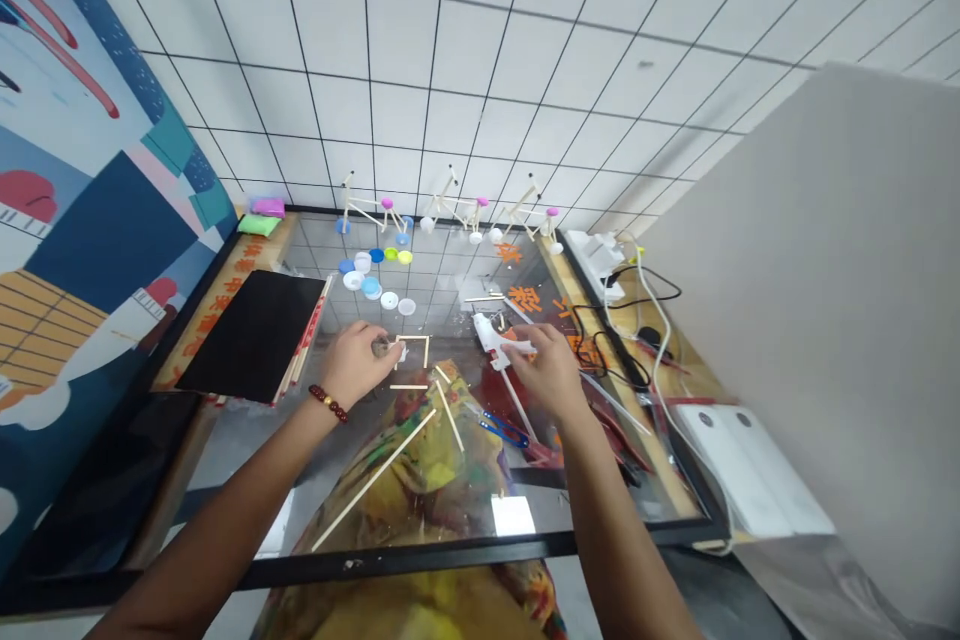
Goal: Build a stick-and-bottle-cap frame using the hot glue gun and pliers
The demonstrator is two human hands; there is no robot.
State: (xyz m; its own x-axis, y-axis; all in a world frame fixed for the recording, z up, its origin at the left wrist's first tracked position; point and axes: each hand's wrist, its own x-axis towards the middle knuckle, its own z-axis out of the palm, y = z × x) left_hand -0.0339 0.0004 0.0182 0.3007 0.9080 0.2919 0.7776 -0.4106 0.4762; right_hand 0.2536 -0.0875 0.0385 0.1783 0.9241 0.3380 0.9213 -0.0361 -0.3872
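Note:
My left hand (362, 360) is closed in a pinch on the left corner of a small frame of thin wooden sticks (414, 352) lying on the glass tabletop (450, 310). My right hand (546, 370) is closed on a white glue gun (491, 335), its nozzle pointing left toward the stick frame. Loose wooden sticks (448, 415) lie just in front of the frame, and one long stick (375, 490) runs toward me. Blue-handled scissors (504, 430) lie under my right wrist.
Three stick figures with coloured caps (450, 210) stand at the table's far edge by the tiled wall. Several bottle caps (375, 275) lie before them. A black board (255, 332) rests at left. A white power strip (600, 255) and cables (637, 320) sit at right.

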